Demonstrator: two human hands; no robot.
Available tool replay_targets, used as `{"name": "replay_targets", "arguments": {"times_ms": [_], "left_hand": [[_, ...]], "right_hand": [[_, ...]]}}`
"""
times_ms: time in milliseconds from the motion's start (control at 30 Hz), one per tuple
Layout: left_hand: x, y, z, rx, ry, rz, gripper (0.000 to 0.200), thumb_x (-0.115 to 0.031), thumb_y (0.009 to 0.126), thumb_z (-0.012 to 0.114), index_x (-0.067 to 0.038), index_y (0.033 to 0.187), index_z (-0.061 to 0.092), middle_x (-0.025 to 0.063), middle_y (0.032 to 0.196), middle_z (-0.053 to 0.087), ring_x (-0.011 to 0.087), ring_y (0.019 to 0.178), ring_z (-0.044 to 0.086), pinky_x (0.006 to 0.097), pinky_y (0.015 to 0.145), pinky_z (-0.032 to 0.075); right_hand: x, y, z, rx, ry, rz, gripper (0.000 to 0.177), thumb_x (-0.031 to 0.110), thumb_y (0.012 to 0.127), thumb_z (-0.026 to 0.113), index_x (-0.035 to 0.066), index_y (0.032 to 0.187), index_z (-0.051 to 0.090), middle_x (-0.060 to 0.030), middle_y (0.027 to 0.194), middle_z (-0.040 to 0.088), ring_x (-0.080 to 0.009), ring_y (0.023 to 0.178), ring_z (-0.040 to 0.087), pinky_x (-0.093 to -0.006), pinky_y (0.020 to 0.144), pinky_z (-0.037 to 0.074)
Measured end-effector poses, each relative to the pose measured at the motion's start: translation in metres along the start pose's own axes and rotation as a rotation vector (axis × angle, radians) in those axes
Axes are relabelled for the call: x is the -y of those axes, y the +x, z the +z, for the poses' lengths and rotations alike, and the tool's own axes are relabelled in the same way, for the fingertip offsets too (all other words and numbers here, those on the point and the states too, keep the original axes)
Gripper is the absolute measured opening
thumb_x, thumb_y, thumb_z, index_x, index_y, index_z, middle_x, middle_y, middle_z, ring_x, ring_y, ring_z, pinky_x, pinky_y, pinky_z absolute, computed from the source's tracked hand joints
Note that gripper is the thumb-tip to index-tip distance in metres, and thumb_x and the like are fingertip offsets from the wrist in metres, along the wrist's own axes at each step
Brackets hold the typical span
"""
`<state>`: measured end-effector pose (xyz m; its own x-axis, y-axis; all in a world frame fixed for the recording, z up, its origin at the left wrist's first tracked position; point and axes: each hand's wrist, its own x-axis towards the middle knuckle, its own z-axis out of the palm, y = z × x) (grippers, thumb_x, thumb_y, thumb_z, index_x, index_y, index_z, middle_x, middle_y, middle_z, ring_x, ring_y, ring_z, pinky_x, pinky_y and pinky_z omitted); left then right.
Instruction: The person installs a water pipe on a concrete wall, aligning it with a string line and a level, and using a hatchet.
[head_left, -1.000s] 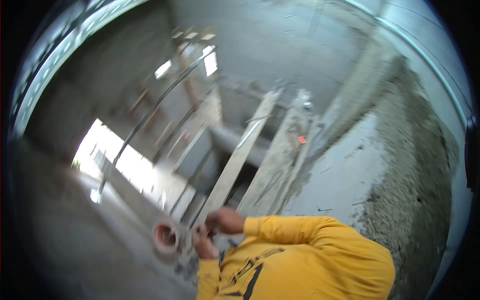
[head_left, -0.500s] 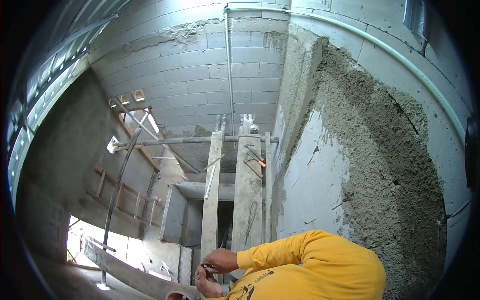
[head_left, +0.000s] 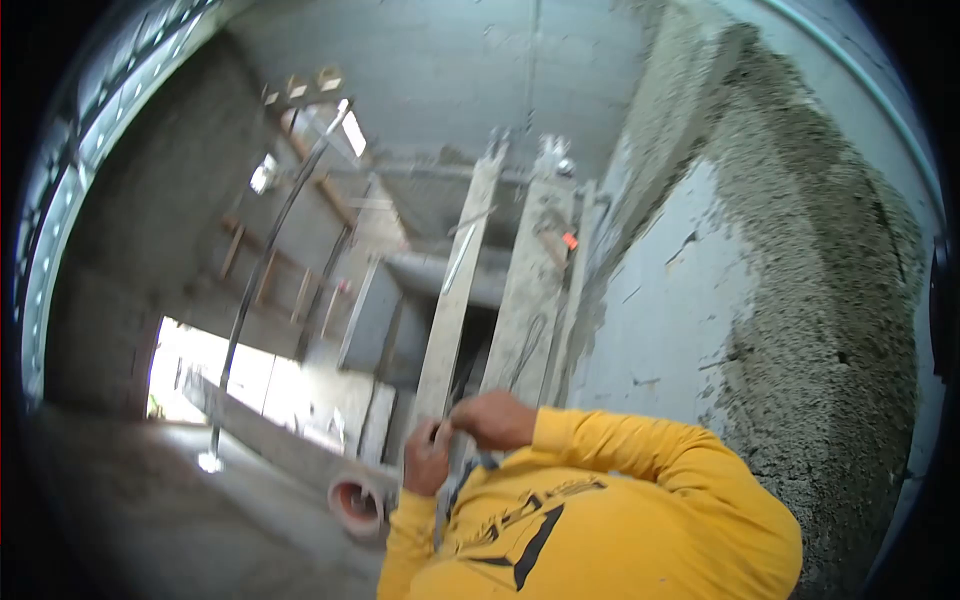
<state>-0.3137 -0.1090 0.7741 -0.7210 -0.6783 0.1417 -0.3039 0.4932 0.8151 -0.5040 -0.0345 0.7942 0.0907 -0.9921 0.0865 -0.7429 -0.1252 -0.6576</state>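
Both my hands meet in front of my yellow shirt point(head_left: 600, 530), low in the middle of the view. My left hand point(head_left: 427, 458) is closed, fingers bent, with its fingertips against the other hand. My right hand point(head_left: 494, 419) comes in from the right, its fingers pressed together at my left hand's fingertips. Whatever sits between the fingers is too small and blurred to make out. Just beyond the hands run two long planks, a narrow left one point(head_left: 452, 325) and a wider right one point(head_left: 515, 320).
A tool with an orange part point(head_left: 571, 240) and a thin wire loop point(head_left: 528, 350) lie on the right plank. A pale strip point(head_left: 458, 258) rests on the left plank. Rough mortar wall point(head_left: 800, 270) rises at the right. A round pinkish container point(head_left: 357, 503) is at lower left.
The view has tilted and shifted, so planks and walls sit differently and look blurred. My hands appear higher and further right, still together; more of my shirt and the round container shows.
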Motion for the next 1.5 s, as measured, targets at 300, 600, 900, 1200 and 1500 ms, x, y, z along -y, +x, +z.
{"name": "replay_targets", "arguments": {"times_ms": [300,600,900,1200,1500], "left_hand": [[-0.023,-0.020,-0.036,0.018,-0.246,-0.065,0.022,-0.017,0.105,0.057,-0.001,0.090,0.058,0.0103,0.079,0.053,0.0213,0.071,0.051,0.0337,0.068,0.044],[-0.017,-0.027,-0.061,-0.067,-0.156,-0.084,0.028,-0.025,0.106,0.056,-0.001,0.091,0.057,0.0136,0.076,0.053,0.0292,0.068,0.051,0.0387,0.065,0.043],[0.004,-0.038,-0.035,-0.204,-0.475,-0.294,0.031,-0.025,0.107,0.055,-0.005,0.083,0.054,0.0027,0.069,0.045,0.0122,0.063,0.044,0.0312,0.058,0.037],[0.011,-0.054,-0.020,-0.241,-0.904,-0.551,0.031,-0.028,0.108,0.054,-0.013,0.082,0.046,-0.0065,0.070,0.035,0.0062,0.058,0.032,0.0249,0.055,0.033],[0.024,-0.068,-0.016,-0.071,-0.768,-0.598,0.021,-0.024,0.105,0.056,-0.006,0.095,0.058,0.0034,0.074,0.052,0.0158,0.059,0.051,0.0338,0.060,0.046]], "right_hand": [[0.006,0.018,-0.026,0.492,1.048,0.402,0.038,0.037,0.100,0.065,0.001,0.099,0.077,-0.0069,0.087,0.077,-0.0112,0.053,0.044,-0.0330,0.048,0.037],[0.021,0.008,-0.031,0.527,0.940,0.483,0.044,0.042,0.098,0.071,-0.001,0.097,0.079,-0.0025,0.075,0.073,-0.0048,0.052,0.034,-0.0244,0.047,0.028],[0.051,-0.013,-0.009,0.032,0.036,-0.046,0.011,0.015,0.094,0.065,0.005,0.095,0.067,-0.0119,0.084,0.071,-0.0355,0.075,0.068,-0.0442,0.066,0.053],[0.036,-0.021,-0.014,-0.021,0.062,-0.149,0.012,0.016,0.096,0.064,0.006,0.099,0.070,-0.0110,0.091,0.071,-0.0343,0.077,0.068,-0.0428,0.065,0.053],[0.022,-0.020,-0.020,0.111,-0.272,-0.220,0.014,0.019,0.096,0.060,0.007,0.091,0.062,-0.0094,0.086,0.066,-0.0314,0.070,0.067,-0.0438,0.060,0.051]]}}
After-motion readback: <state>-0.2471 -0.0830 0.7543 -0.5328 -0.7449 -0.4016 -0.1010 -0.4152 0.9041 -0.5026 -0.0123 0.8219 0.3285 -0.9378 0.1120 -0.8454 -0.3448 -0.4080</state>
